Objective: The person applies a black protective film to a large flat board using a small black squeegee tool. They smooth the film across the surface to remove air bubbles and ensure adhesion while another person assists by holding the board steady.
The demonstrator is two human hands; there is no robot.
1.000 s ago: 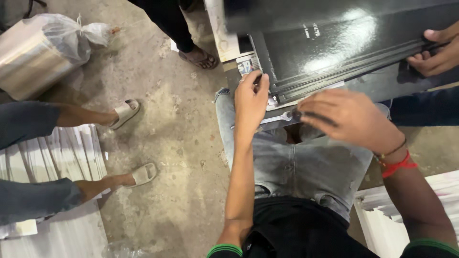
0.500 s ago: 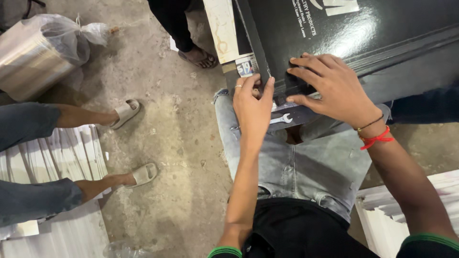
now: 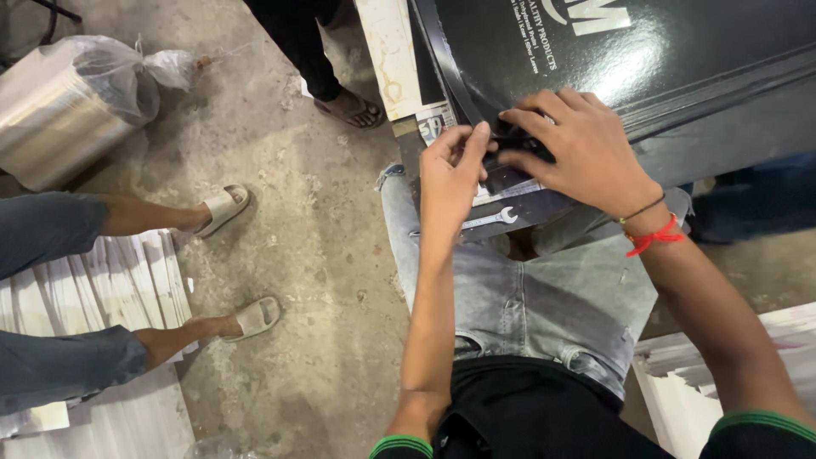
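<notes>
Bare concrete floor point(image 3: 323, 280), glossy black carton point(image 3: 680, 76) on lap; left hand point(image 3: 450, 174), right hand point(image 3: 578, 149) pinching its corner flap

I see both of my arms stretched forward from the bottom of the view, forearms bare, dark sleeves with green cuffs at the elbows. My left hand point(image 3: 450, 174) is raised with its back toward me, fingers curled and pinched together at the tips, thumb pressed in beside them. My right hand point(image 3: 578, 149) lies palm down, fingers spread and bent, their tips meeting those of the left hand. The right wrist carries a red thread and a thin dark band. My knees sit below the hands, legs bent.
</notes>
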